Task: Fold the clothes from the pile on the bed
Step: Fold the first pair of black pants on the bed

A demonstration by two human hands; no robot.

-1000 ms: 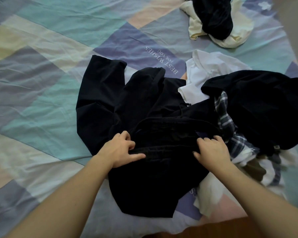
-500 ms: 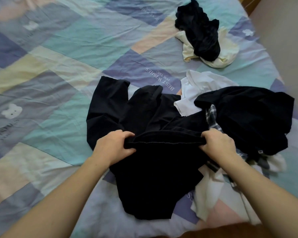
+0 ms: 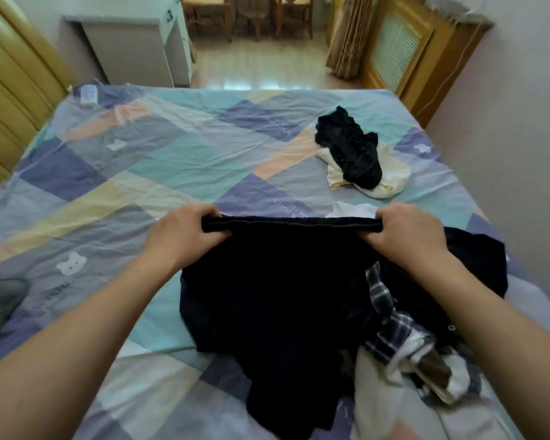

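The left hand (image 3: 185,238) and right hand (image 3: 407,238) are gripping the waistband ends of a black garment (image 3: 277,300), holding it stretched over the patchwork bedsheet (image 3: 140,173). A clothes pile (image 3: 426,338) is lying just right, and a black-and-cream heap (image 3: 356,160) is sitting farther away.

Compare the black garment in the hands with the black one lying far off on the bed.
The held black garment is stretched flat by its waistband between the left hand and right hand; the far black garment lies crumpled, untouched. The held one looks larger. The far one rests on a cream cloth. Both are black and unfolded.
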